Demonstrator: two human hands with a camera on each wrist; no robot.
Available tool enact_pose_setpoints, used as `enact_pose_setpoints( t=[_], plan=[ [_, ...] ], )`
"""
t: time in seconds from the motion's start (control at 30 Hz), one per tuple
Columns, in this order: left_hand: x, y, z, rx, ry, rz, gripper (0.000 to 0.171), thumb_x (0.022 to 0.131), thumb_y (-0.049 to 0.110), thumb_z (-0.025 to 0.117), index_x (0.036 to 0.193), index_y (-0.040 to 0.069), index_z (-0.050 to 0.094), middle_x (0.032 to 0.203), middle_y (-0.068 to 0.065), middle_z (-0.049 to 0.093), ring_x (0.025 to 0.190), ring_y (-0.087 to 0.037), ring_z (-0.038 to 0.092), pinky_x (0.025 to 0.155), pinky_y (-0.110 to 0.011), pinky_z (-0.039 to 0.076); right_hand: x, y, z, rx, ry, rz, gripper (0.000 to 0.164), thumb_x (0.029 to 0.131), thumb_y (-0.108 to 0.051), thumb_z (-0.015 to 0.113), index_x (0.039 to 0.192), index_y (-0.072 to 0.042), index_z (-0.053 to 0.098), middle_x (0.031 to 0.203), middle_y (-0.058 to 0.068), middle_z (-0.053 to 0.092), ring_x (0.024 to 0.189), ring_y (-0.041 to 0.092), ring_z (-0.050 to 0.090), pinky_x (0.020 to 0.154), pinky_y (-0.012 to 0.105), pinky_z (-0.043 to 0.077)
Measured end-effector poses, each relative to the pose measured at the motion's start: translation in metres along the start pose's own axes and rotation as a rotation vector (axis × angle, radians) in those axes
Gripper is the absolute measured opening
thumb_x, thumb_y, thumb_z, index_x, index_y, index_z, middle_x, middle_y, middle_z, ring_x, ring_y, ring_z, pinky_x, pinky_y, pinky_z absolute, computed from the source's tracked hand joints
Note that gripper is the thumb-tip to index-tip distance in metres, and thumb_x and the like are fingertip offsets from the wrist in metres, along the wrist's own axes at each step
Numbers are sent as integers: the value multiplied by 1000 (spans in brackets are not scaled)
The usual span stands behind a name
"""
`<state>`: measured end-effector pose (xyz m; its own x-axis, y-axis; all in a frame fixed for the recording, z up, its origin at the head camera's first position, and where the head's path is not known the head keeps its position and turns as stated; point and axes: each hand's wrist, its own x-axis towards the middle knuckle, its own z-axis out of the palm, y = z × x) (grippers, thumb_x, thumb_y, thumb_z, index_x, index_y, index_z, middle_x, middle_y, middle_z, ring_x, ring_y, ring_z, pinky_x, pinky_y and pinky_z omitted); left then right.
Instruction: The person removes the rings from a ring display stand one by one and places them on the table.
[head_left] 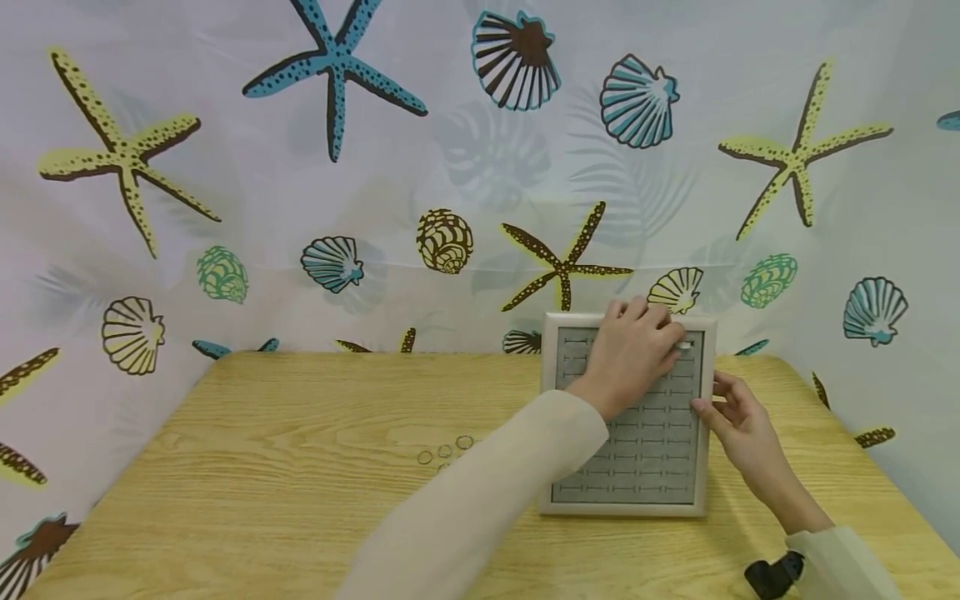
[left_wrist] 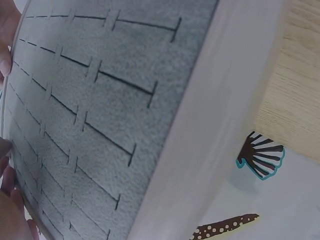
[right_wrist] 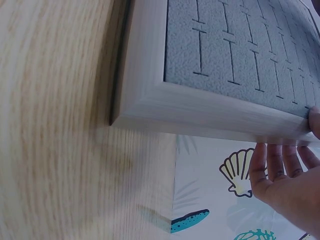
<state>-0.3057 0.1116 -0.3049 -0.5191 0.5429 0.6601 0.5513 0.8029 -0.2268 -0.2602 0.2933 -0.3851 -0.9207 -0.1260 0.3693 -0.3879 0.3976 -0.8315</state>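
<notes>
A ring display tray with a pale wooden frame and grey slotted foam stands tilted up on the table. My left hand reaches across its face to the upper right corner, fingers curled. At those fingertips a small shiny ring shows at the end slot of the top row; the hand partly covers it. My right hand grips the tray's right side, thumb on the front and fingers behind, as the right wrist view shows. Several thin rings lie on the table left of the tray, partly hidden by my left sleeve.
The wood-grain table runs back to a white curtain printed with shells and starfish, which also hangs at both sides. A black wrist camera sits at my right cuff.
</notes>
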Motion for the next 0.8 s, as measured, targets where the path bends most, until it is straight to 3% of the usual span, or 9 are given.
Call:
enact_pose_setpoints(
  t=[0.8],
  plan=[
    [4,2,-3,43,-15,-9,21,92,46,46,99,34,63,100,15,56,95,-7,47,87,-28,33,0,0,0,9,-12,-5,48,96,-19,46,138,-4,30,114,-15,42,98,-8,50,75,14,46]
  ],
)
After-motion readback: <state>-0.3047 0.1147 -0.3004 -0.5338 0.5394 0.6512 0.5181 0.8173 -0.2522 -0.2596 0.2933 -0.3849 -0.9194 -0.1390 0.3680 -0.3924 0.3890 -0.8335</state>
